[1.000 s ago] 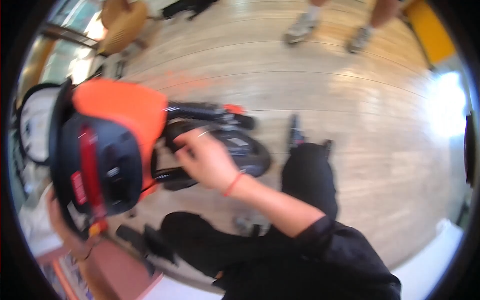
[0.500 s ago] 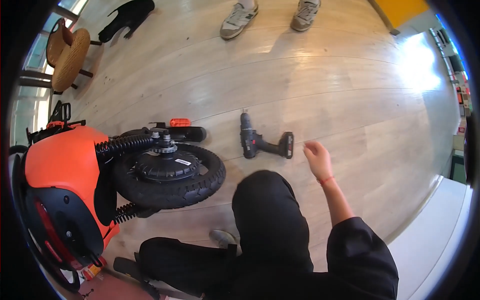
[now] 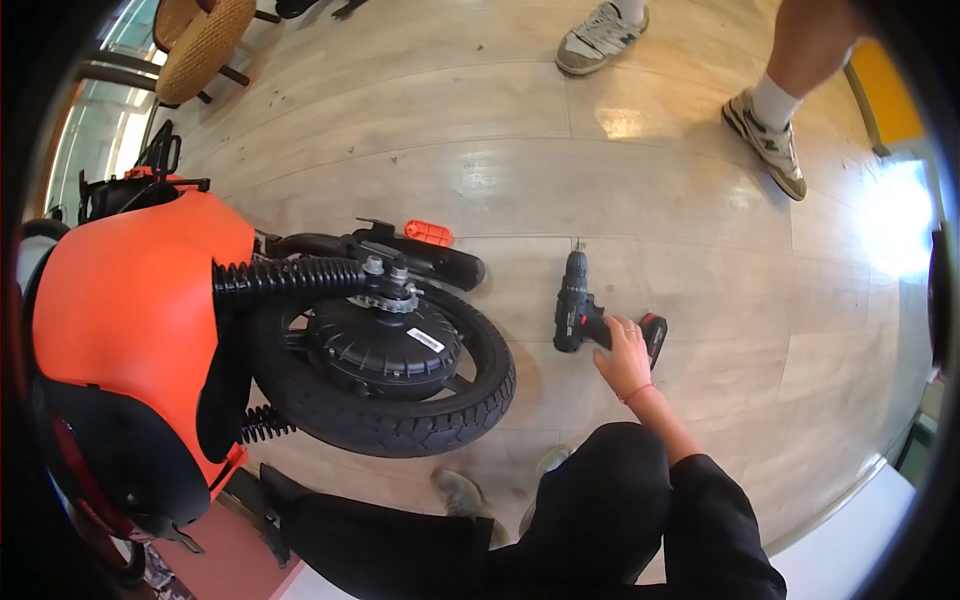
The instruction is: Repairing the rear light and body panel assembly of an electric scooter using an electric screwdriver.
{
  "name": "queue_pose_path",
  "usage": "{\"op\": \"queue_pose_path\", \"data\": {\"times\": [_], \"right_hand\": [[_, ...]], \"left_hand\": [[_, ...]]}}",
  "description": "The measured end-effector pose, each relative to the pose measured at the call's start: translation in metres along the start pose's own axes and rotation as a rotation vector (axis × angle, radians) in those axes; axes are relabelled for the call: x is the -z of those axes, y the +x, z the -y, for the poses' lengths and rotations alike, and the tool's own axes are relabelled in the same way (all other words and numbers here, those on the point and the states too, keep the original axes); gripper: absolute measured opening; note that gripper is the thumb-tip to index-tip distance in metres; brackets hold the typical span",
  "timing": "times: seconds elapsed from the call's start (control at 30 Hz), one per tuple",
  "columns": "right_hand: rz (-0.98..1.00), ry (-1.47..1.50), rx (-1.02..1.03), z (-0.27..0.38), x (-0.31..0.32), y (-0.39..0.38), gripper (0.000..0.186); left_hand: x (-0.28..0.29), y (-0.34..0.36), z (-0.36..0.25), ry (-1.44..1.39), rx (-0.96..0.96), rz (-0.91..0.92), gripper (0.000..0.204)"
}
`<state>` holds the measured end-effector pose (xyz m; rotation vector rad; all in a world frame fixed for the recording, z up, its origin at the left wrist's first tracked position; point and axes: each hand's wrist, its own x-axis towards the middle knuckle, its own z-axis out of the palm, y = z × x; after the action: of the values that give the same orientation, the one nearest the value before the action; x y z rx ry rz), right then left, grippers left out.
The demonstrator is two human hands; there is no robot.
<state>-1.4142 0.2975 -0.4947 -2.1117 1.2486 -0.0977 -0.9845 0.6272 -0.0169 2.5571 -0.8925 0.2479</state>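
Observation:
A black cordless drill [image 3: 573, 310] lies on its side on the wooden floor, its bit pointing away from me. My right hand [image 3: 627, 355] has its fingers closed round the drill's handle, between the body and the battery [image 3: 654, 333]. To the left lies an electric scooter with an orange body [image 3: 140, 290]. Its black rear wheel [image 3: 450, 428] with a hub motor [image 3: 380, 345] faces upward. A coil shock absorber [image 3: 290, 278] runs beside that wheel. My left hand is out of the picture.
A small orange plastic piece [image 3: 428, 233] lies by a black tube-shaped part [image 3: 445, 262] beyond the wheel. Another person's shoes [image 3: 600, 40] stand at the far side. A wicker-seated chair [image 3: 205, 50] is far left, and a white surface [image 3: 850, 525] lies near right.
My right hand has come down onto the drill's handle. The other person's feet have shifted right and apart. My view has moved, bringing the scooter and drill nearer.

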Motion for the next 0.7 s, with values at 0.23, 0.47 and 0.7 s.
{"op": "queue_pose_path", "data": {"times": [0.23,0.47,0.7], "right_hand": [[0.151,-0.352,-0.075,0.003,-0.030,0.053,0.077],[0.039,-0.362,-0.161,-0.007,-0.033,0.072,0.069],[0.111,-0.334,-0.193,-0.006,-0.029,0.072,0.075]], "left_hand": [[-0.014,-0.006,-0.002,0.000,0.043,-0.004,0.065],[-0.024,-0.002,-0.004,0.009,0.090,0.007,0.068],[-0.050,0.009,-0.003,-0.011,0.104,0.003,0.070]]}}
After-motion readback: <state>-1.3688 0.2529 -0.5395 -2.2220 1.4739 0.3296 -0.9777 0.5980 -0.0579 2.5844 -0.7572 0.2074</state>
